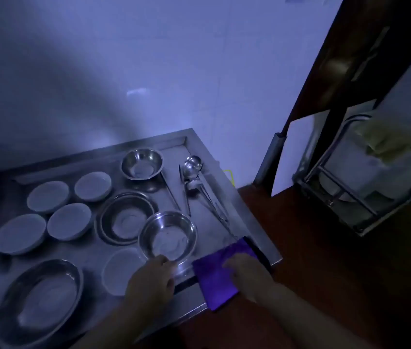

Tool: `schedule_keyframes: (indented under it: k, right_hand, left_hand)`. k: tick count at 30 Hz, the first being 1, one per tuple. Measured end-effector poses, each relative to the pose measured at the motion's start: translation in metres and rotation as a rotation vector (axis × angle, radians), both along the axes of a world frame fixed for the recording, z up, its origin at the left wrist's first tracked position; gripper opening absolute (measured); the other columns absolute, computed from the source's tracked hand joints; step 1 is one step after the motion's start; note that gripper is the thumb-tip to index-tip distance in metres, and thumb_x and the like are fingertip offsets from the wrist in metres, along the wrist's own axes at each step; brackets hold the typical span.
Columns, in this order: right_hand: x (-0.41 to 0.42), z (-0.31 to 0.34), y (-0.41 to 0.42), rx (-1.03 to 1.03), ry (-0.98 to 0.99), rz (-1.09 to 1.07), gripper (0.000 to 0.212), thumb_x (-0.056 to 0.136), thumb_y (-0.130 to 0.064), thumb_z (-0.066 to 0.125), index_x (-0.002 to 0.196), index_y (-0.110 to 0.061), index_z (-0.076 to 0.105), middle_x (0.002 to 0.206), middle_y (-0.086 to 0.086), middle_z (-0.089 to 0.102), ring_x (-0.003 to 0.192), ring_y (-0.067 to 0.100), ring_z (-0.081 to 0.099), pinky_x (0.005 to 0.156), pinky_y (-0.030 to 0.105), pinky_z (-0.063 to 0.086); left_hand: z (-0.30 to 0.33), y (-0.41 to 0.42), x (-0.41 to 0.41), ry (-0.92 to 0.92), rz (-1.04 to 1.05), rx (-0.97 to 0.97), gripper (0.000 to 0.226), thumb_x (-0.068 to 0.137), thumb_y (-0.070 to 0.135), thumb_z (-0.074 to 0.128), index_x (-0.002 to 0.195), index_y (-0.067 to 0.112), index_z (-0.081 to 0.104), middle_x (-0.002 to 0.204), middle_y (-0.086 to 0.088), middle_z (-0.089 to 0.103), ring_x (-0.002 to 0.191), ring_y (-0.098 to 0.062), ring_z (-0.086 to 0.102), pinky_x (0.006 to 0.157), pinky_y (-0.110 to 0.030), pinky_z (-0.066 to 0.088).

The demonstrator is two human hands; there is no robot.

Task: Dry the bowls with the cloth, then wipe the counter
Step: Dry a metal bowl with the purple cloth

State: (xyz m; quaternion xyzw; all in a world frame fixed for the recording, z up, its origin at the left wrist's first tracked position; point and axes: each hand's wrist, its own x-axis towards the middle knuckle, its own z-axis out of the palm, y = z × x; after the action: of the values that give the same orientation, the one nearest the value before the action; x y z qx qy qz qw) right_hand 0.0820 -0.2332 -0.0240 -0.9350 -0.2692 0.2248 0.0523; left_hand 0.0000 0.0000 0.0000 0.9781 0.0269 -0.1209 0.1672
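Observation:
A steel bowl (168, 235) stands near the front right of the metal counter (237, 207). My left hand (151, 275) grips its near rim. A purple cloth (217, 275) lies flat at the counter's front right corner, hanging over the edge. My right hand (249, 273) rests on it, fingers spread over the fabric. Two more steel bowls sit behind, one at the back (142, 163) and a wider one in the middle (126, 217). Several white bowls (69, 221) stand at the left.
A large oval steel dish (37, 301) sits front left, and a white lid-like disc (121, 270) lies by my left hand. Ladles and tongs (194, 182) lie along the right side. A dark door frame (325, 96) and a metal rack (365, 187) stand to the right.

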Motion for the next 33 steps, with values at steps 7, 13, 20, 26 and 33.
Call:
schedule_keyframes:
  k: [7,13,20,26,33]
  right_hand:
    - [0.042,-0.048,-0.009,-0.068,0.078,0.39,0.067,0.093,-0.049,0.047,0.15,-0.036,0.014,0.16,0.005,0.003,0.146,0.022,0.004,0.117,0.04,0.0]
    - [0.043,-0.072,-0.018,-0.121,-0.024,0.495,0.076,0.085,-0.07,0.032,0.148,-0.043,-0.002,0.16,0.004,0.002,0.146,0.023,0.002,0.115,0.045,-0.003]
    - [0.042,-0.067,-0.013,-0.028,-0.178,0.495,0.053,0.067,-0.071,0.051,0.109,-0.042,0.067,0.098,-0.003,0.07,0.081,0.017,0.067,0.068,0.035,0.055]
    - [0.053,-0.05,0.006,0.045,-0.27,0.423,0.043,0.039,-0.049,0.091,0.067,-0.027,0.068,0.059,-0.002,0.058,0.05,0.015,0.056,0.04,0.024,0.044]
    - [0.065,-0.015,0.004,0.16,-0.186,0.194,0.03,0.064,-0.041,0.085,0.086,-0.025,0.072,0.072,-0.004,0.063,0.062,0.013,0.063,0.048,0.021,0.045]
  left_hand:
    - [-0.031,-0.015,0.016,0.062,0.161,0.012,0.035,0.087,0.024,0.046,0.122,0.027,0.052,0.123,0.007,0.051,0.114,-0.015,0.049,0.085,-0.03,0.043]
    - [-0.046,-0.021,0.012,0.074,0.256,-0.008,0.036,0.087,0.029,0.048,0.123,0.03,0.053,0.128,0.008,0.052,0.113,-0.013,0.051,0.087,-0.027,0.044]
    - [-0.047,-0.022,0.006,0.069,0.317,0.011,0.037,0.088,0.03,0.048,0.125,0.031,0.053,0.129,0.011,0.051,0.118,-0.008,0.048,0.091,-0.023,0.039]
    - [-0.036,-0.011,0.002,0.015,0.373,0.002,0.032,0.087,0.029,0.048,0.118,0.029,0.057,0.113,0.008,0.055,0.109,-0.011,0.051,0.082,-0.025,0.042]
    - [-0.02,0.009,0.019,-0.08,0.439,-0.024,0.022,0.092,0.031,0.047,0.109,0.032,0.06,0.108,0.01,0.057,0.107,-0.008,0.052,0.081,-0.026,0.044]
